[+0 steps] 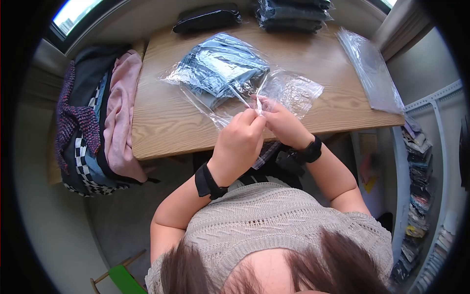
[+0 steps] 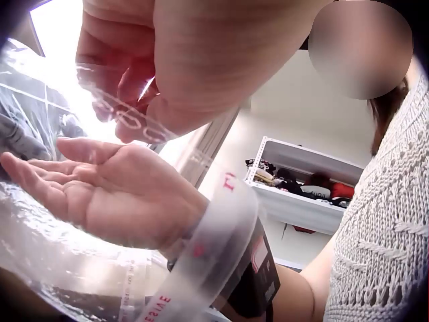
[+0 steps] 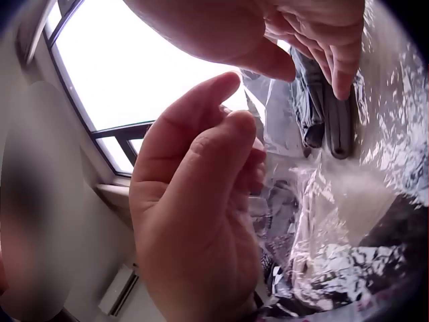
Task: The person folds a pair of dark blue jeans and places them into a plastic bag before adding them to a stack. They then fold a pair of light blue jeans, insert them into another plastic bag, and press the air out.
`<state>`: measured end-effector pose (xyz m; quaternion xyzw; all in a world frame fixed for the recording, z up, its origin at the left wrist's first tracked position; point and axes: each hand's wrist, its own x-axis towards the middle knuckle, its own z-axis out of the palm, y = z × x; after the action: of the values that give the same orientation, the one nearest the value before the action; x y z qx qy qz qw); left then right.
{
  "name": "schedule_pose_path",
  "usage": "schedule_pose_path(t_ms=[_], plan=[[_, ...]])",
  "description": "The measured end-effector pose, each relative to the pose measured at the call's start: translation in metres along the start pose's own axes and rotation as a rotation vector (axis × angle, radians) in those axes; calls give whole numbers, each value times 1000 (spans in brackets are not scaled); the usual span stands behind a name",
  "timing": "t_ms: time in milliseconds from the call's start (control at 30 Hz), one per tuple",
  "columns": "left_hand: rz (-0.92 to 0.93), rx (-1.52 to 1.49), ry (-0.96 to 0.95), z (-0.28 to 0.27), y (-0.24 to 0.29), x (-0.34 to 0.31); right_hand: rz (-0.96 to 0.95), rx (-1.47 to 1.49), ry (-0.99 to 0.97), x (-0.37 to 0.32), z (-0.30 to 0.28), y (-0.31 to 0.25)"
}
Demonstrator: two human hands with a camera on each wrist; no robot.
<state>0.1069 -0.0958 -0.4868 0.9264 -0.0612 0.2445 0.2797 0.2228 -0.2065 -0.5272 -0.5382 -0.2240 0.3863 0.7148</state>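
Note:
A folded blue garment [image 1: 220, 61] lies on the table in a clear plastic bag [image 1: 296, 93], its mouth toward the person. The left hand [image 1: 239, 139] is at the bag's near edge, thumb and index finger pinched together. In the left wrist view those fingers pinch a clear adhesive strip [image 2: 228, 215] with red print, which loops down over the other wrist. Close beside it is the right hand [image 1: 284, 125], palm up and fingers extended in the left wrist view. Its thumb and fingers are apart over the bag in the right wrist view.
The wooden table [image 1: 338, 110] also carries a dark packed bundle [image 1: 208, 18], a stack of bagged garments [image 1: 293, 17] and a pile of flat clear bags [image 1: 372, 73]. Loose clothes [image 1: 120, 112] are heaped at the left. Shelving with folded clothes [image 1: 418, 196] stands at the right.

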Motion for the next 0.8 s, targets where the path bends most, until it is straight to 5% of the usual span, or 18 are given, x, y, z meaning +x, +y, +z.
schedule_pose_path(t_ms=[67,133,267,433,467,533,733,800], plan=[[71,-58,52,3,-1,0,72,183,25,23,-3,9],[86,-47,6,-4,-6,-2,412,560,189,39,0,3],[-65,-215,166,-27,-32,-4,327,708,46,71,7,16],[-779,-524,615,-43,-177,-22,471,579,132,99,-6,20],[-768,-520,626,-49,-192,-22,462,573,121,102,-5,19],[-1109,-1080,626,-60,-211,-20,455,470,138,109,-6,24],[-1129,-1048,546,-53,-243,-2,369,376,54,106,-24,38],[-1112,-982,529,-48,-245,3,128,-217,-85,101,-31,47]])
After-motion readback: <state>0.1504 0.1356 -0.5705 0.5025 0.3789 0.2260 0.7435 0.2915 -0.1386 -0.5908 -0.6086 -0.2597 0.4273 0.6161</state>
